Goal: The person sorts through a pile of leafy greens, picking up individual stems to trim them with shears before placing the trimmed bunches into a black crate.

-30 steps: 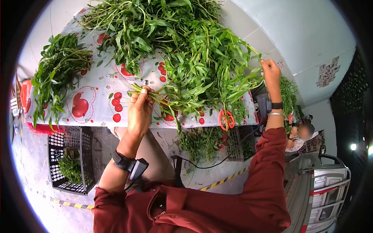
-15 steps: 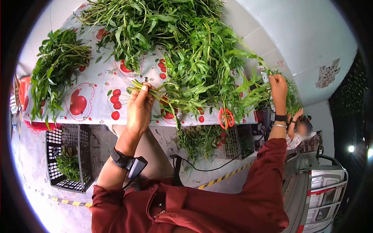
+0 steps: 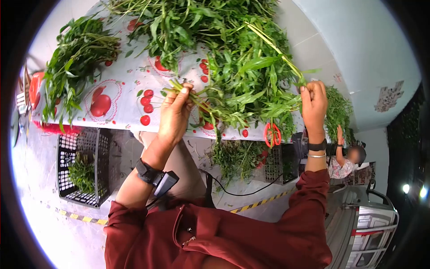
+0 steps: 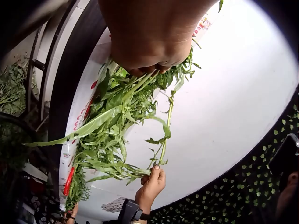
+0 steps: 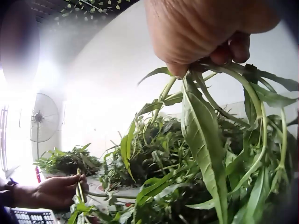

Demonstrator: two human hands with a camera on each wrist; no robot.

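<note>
My left hand (image 3: 175, 114) pinches a small bunch of leafy green stems (image 3: 210, 110) between thumb and fingers; their cut ends poke out past the thumb, and the leaves trail to the right over the table. At the table's right end, my right hand (image 3: 315, 107) pinches another long leafy stem (image 3: 286, 60), whose pale length slants up and left over the pile. In the right wrist view narrow leaves (image 5: 203, 140) hang below the right hand. A large heap of greens (image 3: 192, 27) lies behind both hands. Orange-red-handled scissors (image 3: 272, 135) are at the near edge, partly covered by leaves.
A separate bundle of greens (image 3: 83, 56) lies at the left on the fruit-printed tablecloth (image 3: 130, 107). Below stands a black plastic crate (image 3: 101, 170) with greens inside. More greens (image 3: 338, 110) stand beyond the right end, near another person (image 3: 342, 166). A fan (image 5: 45, 116) stands farther off.
My right hand has come down toward the table's near edge, with its long stem swung into view above it. The left hand keeps its hold on the bunch. The head view has shifted slightly.
</note>
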